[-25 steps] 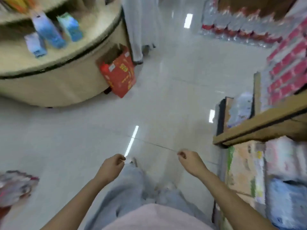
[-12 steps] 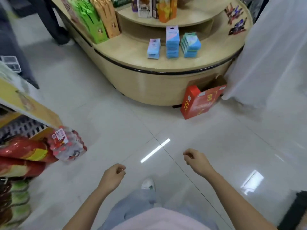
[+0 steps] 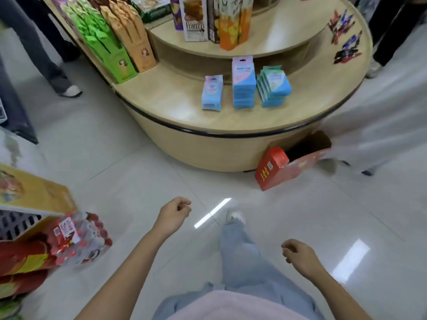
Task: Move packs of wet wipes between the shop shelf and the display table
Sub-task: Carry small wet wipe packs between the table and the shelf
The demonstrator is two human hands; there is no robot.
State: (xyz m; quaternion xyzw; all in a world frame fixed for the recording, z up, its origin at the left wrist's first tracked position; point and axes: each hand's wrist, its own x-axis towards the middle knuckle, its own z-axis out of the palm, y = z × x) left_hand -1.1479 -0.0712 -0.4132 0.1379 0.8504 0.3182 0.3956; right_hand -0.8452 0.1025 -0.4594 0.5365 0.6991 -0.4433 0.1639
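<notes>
Three stacks of wet wipes packs stand on the lower tier of the round wooden display table: a short pink-and-blue stack on the left, a taller one in the middle, and a green-topped, slightly leaning stack on the right. My left hand hangs over the floor well short of the table, fingers loosely curled, holding nothing. My right hand is lower and closer to my body, also loosely curled and holding nothing.
A red cardboard box lies on the floor against the table's base. Bottle packs jut from a shelf at my left. A person's legs stand at the far left, and white fabric hangs at the right. Snack boxes line the table.
My view has swung from the shelf aisle to face the display table, which is now closer. My left hand has moved forward, and my right hand has dropped back. Both hold nothing.
</notes>
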